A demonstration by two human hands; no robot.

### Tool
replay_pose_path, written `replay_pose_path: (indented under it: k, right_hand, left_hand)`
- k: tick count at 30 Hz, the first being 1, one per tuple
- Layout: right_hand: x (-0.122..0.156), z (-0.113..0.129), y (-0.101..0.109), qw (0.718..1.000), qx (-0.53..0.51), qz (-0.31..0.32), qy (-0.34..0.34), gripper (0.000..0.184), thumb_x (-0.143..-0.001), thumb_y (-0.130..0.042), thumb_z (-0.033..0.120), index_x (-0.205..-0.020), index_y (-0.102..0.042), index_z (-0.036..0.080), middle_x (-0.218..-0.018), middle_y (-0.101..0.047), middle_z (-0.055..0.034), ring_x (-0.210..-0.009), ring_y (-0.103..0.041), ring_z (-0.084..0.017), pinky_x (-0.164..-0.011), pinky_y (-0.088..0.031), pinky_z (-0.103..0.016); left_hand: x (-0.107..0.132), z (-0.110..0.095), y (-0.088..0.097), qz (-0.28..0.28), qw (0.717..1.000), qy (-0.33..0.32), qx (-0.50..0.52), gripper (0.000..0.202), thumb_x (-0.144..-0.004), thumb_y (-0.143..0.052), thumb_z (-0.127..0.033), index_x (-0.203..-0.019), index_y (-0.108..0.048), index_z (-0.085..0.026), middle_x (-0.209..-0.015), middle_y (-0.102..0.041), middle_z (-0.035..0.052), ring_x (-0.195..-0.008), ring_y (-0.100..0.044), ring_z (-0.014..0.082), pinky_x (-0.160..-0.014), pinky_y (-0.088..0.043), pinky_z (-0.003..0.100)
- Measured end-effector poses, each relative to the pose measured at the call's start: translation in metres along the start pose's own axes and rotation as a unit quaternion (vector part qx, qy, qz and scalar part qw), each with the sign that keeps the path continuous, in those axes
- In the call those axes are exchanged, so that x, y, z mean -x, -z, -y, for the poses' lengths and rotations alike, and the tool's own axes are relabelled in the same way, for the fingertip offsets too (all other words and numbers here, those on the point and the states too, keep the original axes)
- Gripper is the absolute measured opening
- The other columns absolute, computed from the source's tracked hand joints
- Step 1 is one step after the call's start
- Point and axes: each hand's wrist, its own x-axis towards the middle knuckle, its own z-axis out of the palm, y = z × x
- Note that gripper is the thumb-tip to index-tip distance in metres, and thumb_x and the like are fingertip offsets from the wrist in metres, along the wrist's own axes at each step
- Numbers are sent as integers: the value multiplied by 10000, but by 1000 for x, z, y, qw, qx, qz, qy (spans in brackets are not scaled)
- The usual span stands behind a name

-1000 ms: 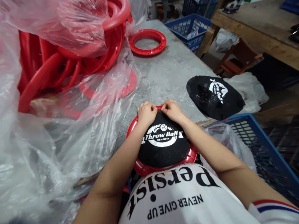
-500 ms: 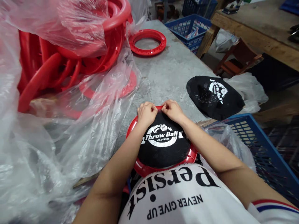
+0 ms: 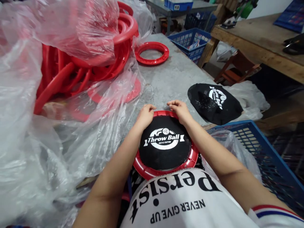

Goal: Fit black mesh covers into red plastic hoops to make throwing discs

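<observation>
While the ring (image 3: 147, 171) sits right in front of me at the near end of the bench (image 3: 163, 80), neither of my hands has a grip on anything. Left hand (image 3: 145, 116) is at the far left part of the rim, fingers loosely curled, just a small gap between thumb and index, nothing pinched in there. Can't tell if its underside is brushing the rim. Right hand (image 3: 181, 112) is at the far right part, index poking out past the rim, fingers a bit apart from the thumb, nothing in those either.

The cloth (image 3: 163, 160) lies across the middle of the ring, Throw Ball print up and reading the right way round for me, with red showing on the far side and the near side. Near edge is right by my shirt (image 3: 173, 196), touching or not, hard to say.

As for the rest, a spare cloth (image 3: 201, 103) is kinda rumpled at the bench's right edge, just past a blue basket (image 3: 263, 136). A loose ring (image 3: 151, 62) lies flat farther up the bench, and off to my left there's a pile of rings (image 3: 64, 71) half wrapped in clear plastic (image 3: 95, 152).
</observation>
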Motion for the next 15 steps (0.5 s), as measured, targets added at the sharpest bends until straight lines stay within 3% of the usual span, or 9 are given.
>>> replay_pose_path:
  k: [4, 7, 11, 15]
  right_hand:
    - [1, 16, 12, 1000, -23, -5, 17, 132, -721, -624, 194, -835, -691, 193, -902, -731, -42, -800, -626, -160, -832, -514, -328]
    - [5, 23, 12, 999, 7, 28, 25, 103, -740, -633, 202, -827, -685, 183, -900, -737, -45, -830, -637, -168, -873, -510, -339]
    - [6, 24, -4, 986, 118, 112, 45, 71, -802, -616, 212, -823, -678, 183, -899, -734, -43, -846, -645, -180, -871, -507, -344]
    - [1, 24, -28, 924, 302, 185, 144, 82, -787, -642, 133, -790, -698, 194, -1008, -730, -59, -1005, -632, -213, -1012, -437, -387]
  left_hand:
    - [6, -10, 30, 32, 997, -26, -59, 278, -881, -466, -129, -1014, -702, -190, -1152, -711, 82, -1087, -647, 213, -1031, -485, 359]
    - [23, -14, 45, 40, 987, -42, -147, 235, -890, -480, -151, -945, -703, -201, -1129, -713, 97, -1106, -634, 251, -1033, -472, 395]
    - [47, -5, 37, 34, 960, -45, -275, 224, -912, -496, -205, -927, -719, -203, -1152, -695, 139, -1170, -581, 336, -1028, -448, 483]
    - [56, 8, 19, -1, 956, -55, -287, 246, -920, -496, -210, -1011, -725, -211, -1209, -667, 122, -1214, -545, 330, -1038, -436, 468]
